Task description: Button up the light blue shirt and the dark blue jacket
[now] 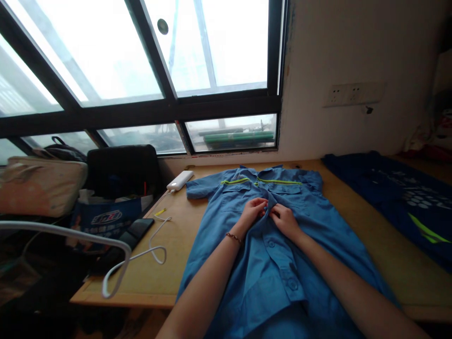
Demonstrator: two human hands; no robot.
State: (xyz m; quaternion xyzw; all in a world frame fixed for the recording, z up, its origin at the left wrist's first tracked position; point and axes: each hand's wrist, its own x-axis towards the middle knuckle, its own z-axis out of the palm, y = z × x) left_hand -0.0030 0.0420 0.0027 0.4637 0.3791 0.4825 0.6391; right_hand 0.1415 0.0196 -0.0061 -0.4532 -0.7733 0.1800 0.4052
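A blue short-sleeved work shirt (318, 235) with yellow-green chest stripes lies face up on the wooden table (360, 216), collar toward the window. My left hand (251, 212) and my right hand (284, 220) meet at the button placket in the chest area. Both pinch the fabric edge there, fingers curled on the cloth. A beaded bracelet (234, 238) circles my left wrist. Two buttons show lower down the placket.
A white power bank (180, 180) with a looping white cable (155, 247) and a black phone (137, 231) lie on the table's left. Bags (42, 186) pile up at the left. A dark blue garment (399, 197) lies at right. Window and wall sockets (353, 93) lie behind.
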